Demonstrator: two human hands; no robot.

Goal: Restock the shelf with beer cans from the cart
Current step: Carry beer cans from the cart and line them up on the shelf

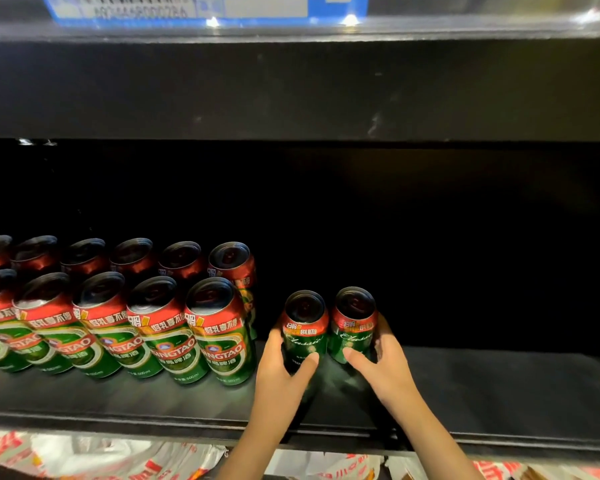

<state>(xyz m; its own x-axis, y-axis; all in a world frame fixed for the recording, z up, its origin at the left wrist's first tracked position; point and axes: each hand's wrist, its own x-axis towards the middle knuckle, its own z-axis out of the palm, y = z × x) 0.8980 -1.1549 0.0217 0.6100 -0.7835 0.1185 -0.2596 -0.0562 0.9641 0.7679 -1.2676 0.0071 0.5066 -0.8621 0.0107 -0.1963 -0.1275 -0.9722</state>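
Left hand [281,368] wrapped around left can [305,327]; right hand [387,362] wrapped around right can [354,323]. Both cans upright, side by side on dark shelf [499,393], just right of two stocked rows of cans [118,313]. Nearest obstruction: front-row end can [220,330], close beside left hand. Above: upper shelf edge with blue price label [205,6]. Below: red-and-white packaging [101,455].

I am looking into a shop. A dark retail shelf [499,386] holds two neat rows of identical beer cans [219,327] on the left, all faced outward, and a blue barcode price label [205,6] sits on the far shelf edge above.
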